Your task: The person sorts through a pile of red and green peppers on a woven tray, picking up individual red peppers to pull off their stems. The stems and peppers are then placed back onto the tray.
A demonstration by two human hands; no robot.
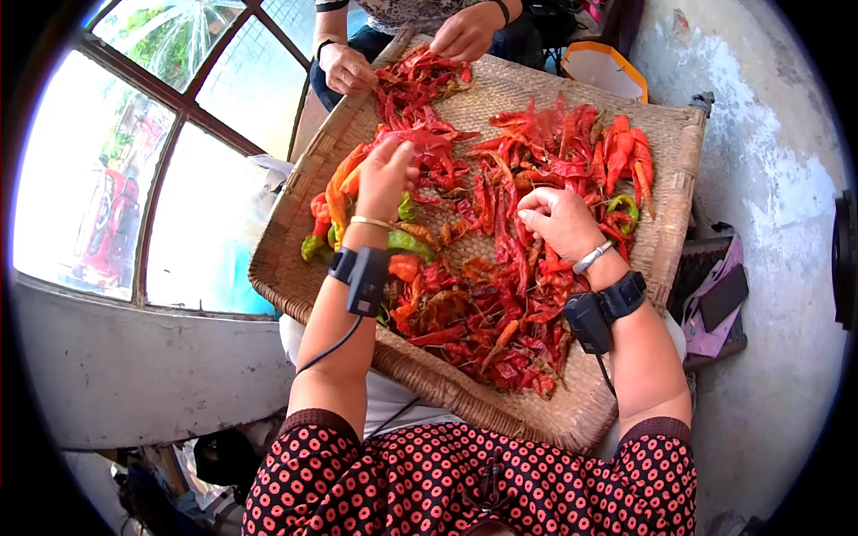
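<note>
The red chillies [500, 295] lie heaped across the woven tray [581, 406] on your lap, spreading under and all around both your hands. Your left hand [386, 179] rests on the left part of the heap, its fingers [398, 150] loosely together and curled down into the chillies just beyond them; whether they pinch one, you cannot tell from here. A few green chillies [407, 241] and orange ones [340, 192] sit just beside your left wrist, near the tray's left rim. Your right hand [559, 221] lies at the middle of the heap, its fingers [534, 207] bent inward and closed on red chillies below the knuckles. More red chillies lie beyond your right fingers toward the far right corner, with one green among them. At the far edge of the tray, well apart from your hands, another person's two hands [349, 70] touch the chillies there.
</note>
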